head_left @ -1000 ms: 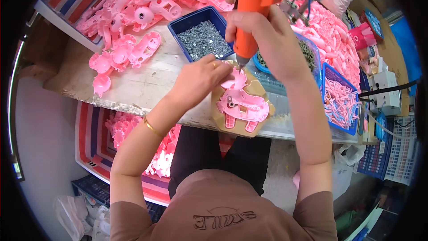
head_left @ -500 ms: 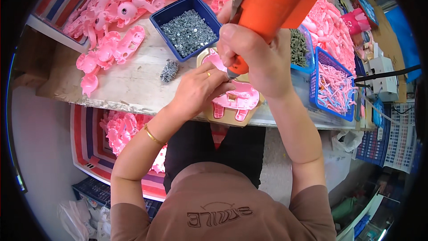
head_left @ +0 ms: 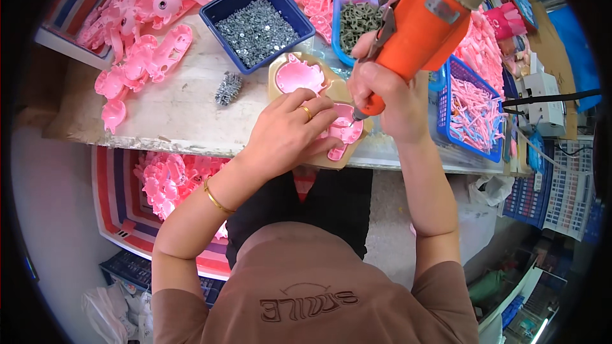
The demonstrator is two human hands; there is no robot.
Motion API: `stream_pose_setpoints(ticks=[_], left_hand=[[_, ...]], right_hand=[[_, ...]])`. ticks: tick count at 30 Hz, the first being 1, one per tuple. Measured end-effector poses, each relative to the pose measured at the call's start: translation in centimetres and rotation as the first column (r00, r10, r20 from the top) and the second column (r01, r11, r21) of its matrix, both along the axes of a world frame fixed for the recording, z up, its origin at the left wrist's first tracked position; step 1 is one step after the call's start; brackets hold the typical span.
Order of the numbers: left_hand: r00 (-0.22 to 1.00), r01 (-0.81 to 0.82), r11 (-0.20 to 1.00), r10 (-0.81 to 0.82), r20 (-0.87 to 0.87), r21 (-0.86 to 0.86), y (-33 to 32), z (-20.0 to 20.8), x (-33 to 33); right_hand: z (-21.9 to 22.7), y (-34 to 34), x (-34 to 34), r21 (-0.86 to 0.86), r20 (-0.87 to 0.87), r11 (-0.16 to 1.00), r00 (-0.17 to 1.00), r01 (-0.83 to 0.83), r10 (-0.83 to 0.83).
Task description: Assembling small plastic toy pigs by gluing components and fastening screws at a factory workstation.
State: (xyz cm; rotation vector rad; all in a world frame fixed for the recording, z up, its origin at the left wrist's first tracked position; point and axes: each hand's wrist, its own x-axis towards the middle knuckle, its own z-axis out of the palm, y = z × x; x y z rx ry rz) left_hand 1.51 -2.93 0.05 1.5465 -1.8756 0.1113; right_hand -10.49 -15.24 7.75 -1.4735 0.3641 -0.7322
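My right hand (head_left: 396, 92) is wrapped round an orange power screwdriver (head_left: 417, 25), tilted with its tip down at the right part of a pink plastic shell (head_left: 344, 124). The shell lies in a tan holding block (head_left: 278, 94) at the table's front edge. My left hand (head_left: 287, 127) rests over the shell's middle, fingers stretched out and thumb apart, hiding part of it. Another pink piece (head_left: 299, 76) shows in the block's upper recess. A blue tray of small metal screws (head_left: 258, 32) stands just beyond, and a clump of screws (head_left: 228, 88) lies left of the block.
Pink plastic parts (head_left: 150, 57) lie at the left and pile up along the back. Right of the screw tray is a blue tub of dark metal pieces (head_left: 358, 22). A blue basket (head_left: 475, 134) of thin pink and blue pieces stands at the right, beside a white box (head_left: 545, 108).
The screwdriver has moved right and down, its tip now over the right side of the shell. My left hand has shifted slightly right and down, and the tub of dark pieces is uncovered.
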Motion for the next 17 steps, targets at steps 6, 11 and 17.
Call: stream_pose_setpoints(ticks=[6,11,17], left_hand=[[0.999,0.000,0.998,-0.002,0.038,0.062,-0.2,-0.7,-0.6],[1.000,-0.001,0.996,-0.001,0.022,0.089,-0.1,-1.0,-0.8],[1.000,0.008,0.994,-0.009,0.013,0.112,0.0,-1.1,-0.9]], right_hand=[[-1.0,-0.5,0.0,0.009,0.073,1.000,0.997,0.027,-0.027],[-1.7,-0.6,-0.2,-0.005,0.065,1.000,0.998,0.015,-0.014],[-1.9,-0.7,-0.3,-0.023,0.073,1.000,0.997,0.012,-0.010]])
